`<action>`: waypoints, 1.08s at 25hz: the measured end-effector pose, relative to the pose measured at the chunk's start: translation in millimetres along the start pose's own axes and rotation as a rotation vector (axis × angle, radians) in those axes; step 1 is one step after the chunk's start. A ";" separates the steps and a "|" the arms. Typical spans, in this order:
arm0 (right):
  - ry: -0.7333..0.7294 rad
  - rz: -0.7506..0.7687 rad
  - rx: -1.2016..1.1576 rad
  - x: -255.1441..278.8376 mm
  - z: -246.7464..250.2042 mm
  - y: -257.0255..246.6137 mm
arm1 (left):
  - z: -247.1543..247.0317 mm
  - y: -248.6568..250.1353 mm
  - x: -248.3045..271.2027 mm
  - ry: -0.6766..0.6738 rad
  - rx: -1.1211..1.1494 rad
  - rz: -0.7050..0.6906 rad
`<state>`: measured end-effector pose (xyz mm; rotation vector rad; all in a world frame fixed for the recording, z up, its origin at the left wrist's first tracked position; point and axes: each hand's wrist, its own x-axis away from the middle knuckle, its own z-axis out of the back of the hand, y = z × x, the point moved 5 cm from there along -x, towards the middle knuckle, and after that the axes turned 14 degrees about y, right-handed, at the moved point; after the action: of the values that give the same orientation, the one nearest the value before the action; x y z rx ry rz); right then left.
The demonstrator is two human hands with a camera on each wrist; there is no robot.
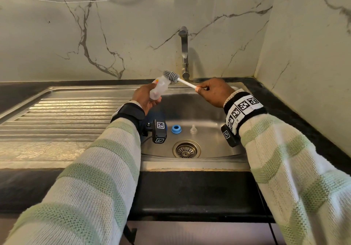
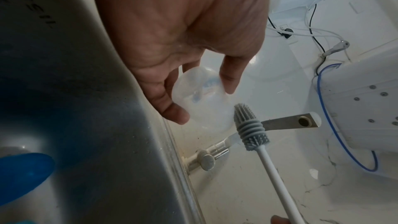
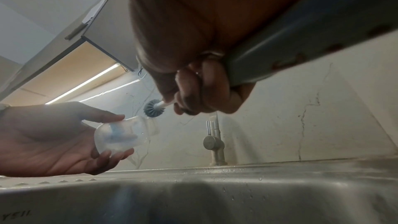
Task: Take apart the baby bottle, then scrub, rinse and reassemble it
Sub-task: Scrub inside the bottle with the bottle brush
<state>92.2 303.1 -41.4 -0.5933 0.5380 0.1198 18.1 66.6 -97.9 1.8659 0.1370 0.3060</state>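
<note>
Marble-veined walls corner a steel sink point(image 1: 224, 131) set in a dark table point(image 1: 190, 193). Above it, left hand point(image 1: 144, 97) fingers grip the bottle point(image 1: 158, 90); right hand point(image 1: 213, 92) fingers pinch the brush point(image 1: 171, 76).

Head view: from above and behind both hands, facing forward and down; left hand point(image 1: 145, 97) and right hand point(image 1: 214, 92) sit mid-frame over the sink point(image 1: 190, 166), forearms running back to the lens.
Left wrist view: very close under the left hand point(image 2: 183, 40), facing along its fingers and upward past the bottle point(image 2: 200, 101) to the brush point(image 2: 251, 127) beyond the fingertips.
Right wrist view: low, close beneath the right hand point(image 3: 198, 94), facing across to the left hand point(image 3: 53, 140).
Shared by all: bottle point(image 1: 158, 89), brush point(image 1: 171, 76) head, tap point(image 1: 184, 52) behind the hands.
</note>
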 end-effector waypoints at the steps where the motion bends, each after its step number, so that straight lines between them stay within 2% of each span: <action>1: -0.006 -0.013 -0.023 0.8 0.0 0.5 | -1.9 0.1 1.0 -0.008 0.009 -0.004; 3: -0.033 -0.044 -0.075 0.8 -2.5 1.6 | -3.8 0.6 2.4 -0.023 0.024 -0.007; 7: 0.015 0.004 -0.011 -1.7 -0.5 1.5 | -3.6 0.3 2.4 -0.037 0.051 -0.029; 11: -0.045 -0.026 -0.063 0.5 -5.6 2.1 | -4.1 -0.6 5.4 -0.044 0.026 -0.009; 13: -0.013 0.004 -0.019 -0.5 -2.8 1.4 | -6.1 -0.7 6.4 -0.084 0.006 -0.007; 16: -0.042 -0.056 -0.074 0.5 -6.2 7.0 | -8.5 -1.2 6.5 -0.114 -0.025 -0.048; 18: -0.096 -0.099 -0.116 2.8 -10.4 8.5 | -5.2 -3.0 4.2 -0.097 -0.040 -0.061; 22: -0.003 -0.027 -0.016 -0.8 -1.7 5.4 | -1.7 -2.2 1.6 -0.040 -0.007 -0.051; 25: -0.072 -0.073 -0.099 1.0 -6.4 5.8 | 0.0 -1.3 0.2 0.015 0.014 -0.029; 27: -0.042 -0.043 -0.049 1.8 -5.7 4.8 | 1.0 -1.9 -0.7 0.017 0.036 -0.017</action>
<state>89.9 303.8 -48.7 -0.6488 0.4828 0.1044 17.8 66.1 -100.1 1.8972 0.1703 0.3092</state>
